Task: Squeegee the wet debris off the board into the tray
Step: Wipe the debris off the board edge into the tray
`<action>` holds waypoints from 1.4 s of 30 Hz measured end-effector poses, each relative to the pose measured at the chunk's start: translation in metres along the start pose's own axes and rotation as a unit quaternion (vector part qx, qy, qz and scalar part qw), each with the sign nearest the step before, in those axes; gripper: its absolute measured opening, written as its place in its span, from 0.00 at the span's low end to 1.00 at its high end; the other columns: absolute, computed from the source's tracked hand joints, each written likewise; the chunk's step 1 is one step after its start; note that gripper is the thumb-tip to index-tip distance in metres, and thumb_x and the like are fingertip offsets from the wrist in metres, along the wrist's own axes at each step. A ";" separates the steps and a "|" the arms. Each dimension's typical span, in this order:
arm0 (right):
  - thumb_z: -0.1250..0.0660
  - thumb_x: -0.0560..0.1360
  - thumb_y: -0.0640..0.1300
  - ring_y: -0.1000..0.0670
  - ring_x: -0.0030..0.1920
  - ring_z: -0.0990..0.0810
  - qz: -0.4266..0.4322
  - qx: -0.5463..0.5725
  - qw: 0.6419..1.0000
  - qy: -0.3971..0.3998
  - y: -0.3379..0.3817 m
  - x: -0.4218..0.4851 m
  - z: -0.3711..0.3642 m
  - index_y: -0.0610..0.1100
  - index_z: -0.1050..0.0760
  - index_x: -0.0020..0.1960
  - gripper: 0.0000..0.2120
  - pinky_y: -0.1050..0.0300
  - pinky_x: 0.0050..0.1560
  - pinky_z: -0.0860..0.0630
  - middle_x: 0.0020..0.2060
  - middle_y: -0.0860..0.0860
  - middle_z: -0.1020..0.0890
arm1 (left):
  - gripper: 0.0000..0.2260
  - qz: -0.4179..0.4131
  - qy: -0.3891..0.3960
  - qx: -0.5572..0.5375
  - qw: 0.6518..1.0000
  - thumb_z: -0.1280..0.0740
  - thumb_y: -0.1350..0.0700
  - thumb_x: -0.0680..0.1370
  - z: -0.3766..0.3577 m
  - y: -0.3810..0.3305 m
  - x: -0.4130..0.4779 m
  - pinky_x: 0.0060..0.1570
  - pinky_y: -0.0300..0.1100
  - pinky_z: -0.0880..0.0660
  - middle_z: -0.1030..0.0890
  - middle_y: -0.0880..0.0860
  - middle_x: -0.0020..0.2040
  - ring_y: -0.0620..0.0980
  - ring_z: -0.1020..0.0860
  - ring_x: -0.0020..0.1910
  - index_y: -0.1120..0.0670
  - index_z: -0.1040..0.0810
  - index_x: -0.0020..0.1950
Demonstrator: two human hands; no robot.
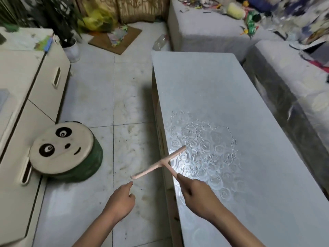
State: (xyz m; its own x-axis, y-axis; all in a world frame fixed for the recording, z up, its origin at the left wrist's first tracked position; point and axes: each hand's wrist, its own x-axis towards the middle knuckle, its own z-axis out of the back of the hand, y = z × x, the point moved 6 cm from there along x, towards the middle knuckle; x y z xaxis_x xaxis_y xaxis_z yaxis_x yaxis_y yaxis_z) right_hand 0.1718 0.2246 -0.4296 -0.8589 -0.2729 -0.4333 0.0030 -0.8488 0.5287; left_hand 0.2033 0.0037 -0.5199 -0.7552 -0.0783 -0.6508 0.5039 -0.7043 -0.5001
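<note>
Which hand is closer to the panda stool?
Left. The left hand hangs just right of the panda stool; the right hand grips the squeegee farther right, over the board.

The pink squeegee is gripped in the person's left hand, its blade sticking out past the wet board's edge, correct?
No: the head view shows the right hand gripping the pink squeegee; the left hand holds nothing. The blade does stick out past the wet board's edge.
</note>
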 end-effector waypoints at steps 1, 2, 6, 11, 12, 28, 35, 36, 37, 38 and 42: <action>0.44 0.79 0.43 0.45 0.39 0.24 0.008 -0.007 1.000 0.001 0.005 0.004 0.003 0.51 0.29 0.66 0.16 0.53 0.41 0.28 0.38 0.47 0.24 | 0.25 0.000 -0.004 0.004 1.000 0.44 0.59 0.80 0.004 0.000 0.001 0.63 0.37 0.34 0.35 0.52 0.75 0.50 0.31 0.69 0.53 0.42 0.77; 0.44 0.79 0.43 0.45 0.39 0.24 0.020 -0.015 1.000 0.001 0.018 0.020 0.007 0.52 0.30 0.66 0.17 0.53 0.41 0.28 0.38 0.46 0.23 | 0.25 0.004 -0.010 0.002 1.000 0.45 0.59 0.80 0.017 0.004 0.007 0.64 0.37 0.34 0.35 0.52 0.75 0.50 0.32 0.70 0.54 0.42 0.77; 0.43 0.77 0.41 0.45 0.40 0.25 0.049 -0.021 0.999 0.004 0.050 0.050 0.018 0.55 0.33 0.71 0.23 0.55 0.40 0.30 0.41 0.44 0.22 | 0.24 0.024 0.005 0.003 1.000 0.44 0.59 0.81 0.043 0.014 0.010 0.70 0.40 0.39 0.38 0.54 0.76 0.51 0.36 0.73 0.56 0.44 0.78; 0.44 0.78 0.41 0.40 0.47 0.22 0.094 -0.018 0.995 0.033 0.102 0.089 0.045 0.47 0.29 0.66 0.18 0.49 0.46 0.25 0.48 0.40 0.19 | 0.24 0.067 -0.014 -0.011 0.998 0.44 0.59 0.80 0.098 0.025 0.011 0.69 0.39 0.37 0.36 0.52 0.75 0.50 0.34 0.72 0.55 0.42 0.77; 0.44 0.78 0.41 0.40 0.48 0.22 0.101 -0.020 0.994 0.039 0.109 0.095 0.048 0.47 0.29 0.66 0.18 0.49 0.47 0.24 0.49 0.41 0.19 | 0.24 0.074 -0.010 -0.009 0.997 0.44 0.59 0.80 0.104 0.027 0.012 0.68 0.39 0.36 0.34 0.52 0.74 0.50 0.33 0.71 0.54 0.41 0.77; 0.41 0.77 0.42 0.41 0.41 0.27 0.174 -0.086 0.979 0.059 0.248 0.226 0.070 0.46 0.30 0.52 0.05 0.50 0.43 0.26 0.34 0.49 0.29 | 0.16 0.087 -0.096 -0.075 0.989 0.41 0.59 0.80 0.251 0.050 0.089 0.62 0.40 0.30 0.23 0.53 0.65 0.52 0.25 0.63 0.53 0.26 0.67; 0.41 0.77 0.44 0.44 0.43 0.25 0.168 -0.060 0.981 0.076 0.342 0.286 0.008 0.51 0.27 0.60 0.13 0.55 0.43 0.28 0.37 0.54 0.21 | 0.14 0.112 -0.103 -0.174 0.973 0.39 0.59 0.78 0.336 0.138 0.111 0.52 0.36 0.30 0.21 0.51 0.60 0.47 0.23 0.54 0.52 0.23 0.63; 0.41 0.77 0.44 0.45 0.40 0.28 0.167 -0.054 0.982 0.075 0.349 0.290 0.004 0.51 0.27 0.57 0.11 0.56 0.39 0.30 0.32 0.57 0.25 | 0.13 0.119 -0.100 -0.212 0.965 0.37 0.58 0.77 0.343 0.145 0.112 0.52 0.37 0.28 0.21 0.52 0.57 0.50 0.23 0.54 0.52 0.22 0.61; 0.41 0.76 0.43 0.48 0.37 0.31 0.173 -0.047 0.981 0.075 0.370 0.300 -0.011 0.51 0.27 0.54 0.09 0.59 0.36 0.32 0.28 0.58 0.28 | 0.11 0.142 -0.098 -0.266 0.948 0.35 0.56 0.74 0.358 0.169 0.112 0.50 0.40 0.27 0.21 0.54 0.53 0.52 0.22 0.51 0.52 0.21 0.56; 0.41 0.76 0.43 0.51 0.34 0.33 0.174 -0.042 0.981 0.074 0.384 0.307 -0.020 0.50 0.27 0.53 0.09 0.61 0.34 0.34 0.26 0.58 0.30 | 0.07 0.162 -0.101 -0.319 0.928 0.35 0.54 0.72 0.370 0.185 0.111 0.44 0.41 0.28 0.22 0.56 0.50 0.53 0.23 0.46 0.51 0.23 0.49; 0.42 0.75 0.42 0.54 0.31 0.33 0.191 -0.039 0.978 0.079 0.438 0.327 -0.051 0.51 0.29 0.53 0.09 0.63 0.31 0.36 0.27 0.58 0.29 | 0.06 0.268 -0.149 -0.502 0.808 0.36 0.53 0.80 0.418 0.255 0.111 0.42 0.43 0.30 0.25 0.56 0.45 0.55 0.24 0.41 0.56 0.28 0.48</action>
State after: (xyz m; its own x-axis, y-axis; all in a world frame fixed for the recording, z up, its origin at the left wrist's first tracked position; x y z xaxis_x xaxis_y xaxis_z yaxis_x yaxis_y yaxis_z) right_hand -0.0818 -0.2595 -0.3765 -0.6972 -0.6382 -0.3265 0.3518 -0.7014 0.6199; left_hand 0.0729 -0.4798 -0.4809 -0.3066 -0.4547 -0.8362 0.7656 0.4041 -0.5005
